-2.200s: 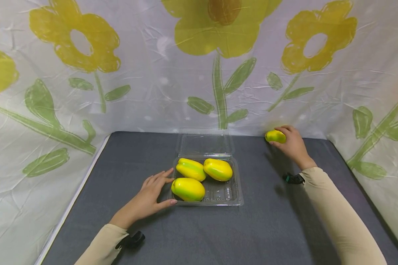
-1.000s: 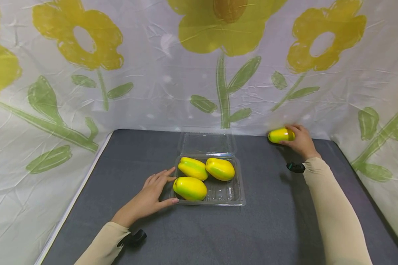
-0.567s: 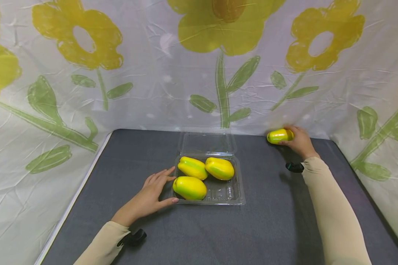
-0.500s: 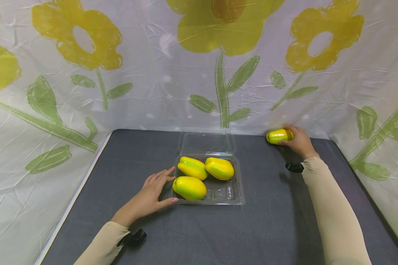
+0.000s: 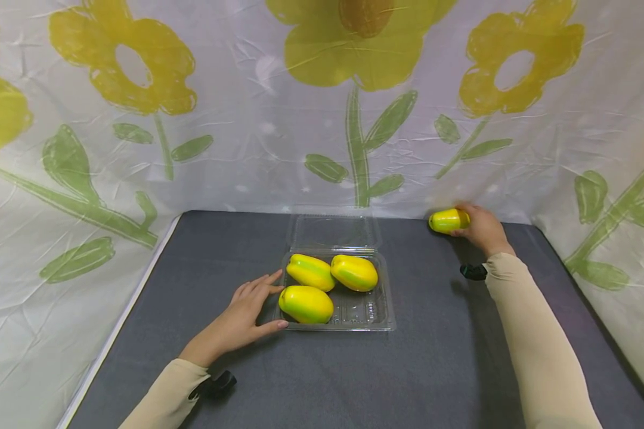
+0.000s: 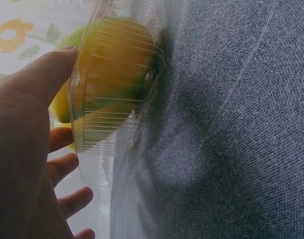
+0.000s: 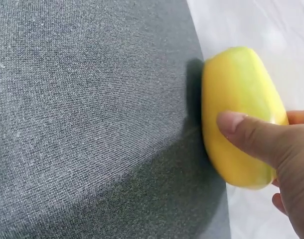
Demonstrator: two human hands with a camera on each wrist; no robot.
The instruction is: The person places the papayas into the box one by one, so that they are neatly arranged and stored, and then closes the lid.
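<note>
Passage: dark tabletop (image 5: 424, 333), open between right hand (image 5: 483, 229) and clear container (image 5: 390, 316). Room: the container's near-right corner. Obstacles: three yellow fruits (image 5: 310, 272) occupying the other corners; opened lid (image 5: 333, 231) behind; left hand (image 5: 240, 322) along the left edge; backdrop (image 5: 247, 167) just behind the gripped fruit (image 5: 445, 221).

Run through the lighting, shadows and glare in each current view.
Head: bright glint on the held fruit, soft shadow beside the right sleeve. Left wrist: washed-out upper left, dim left hand. Right wrist: broad dark shadow across the gray cloth, its weave crisp.
</note>
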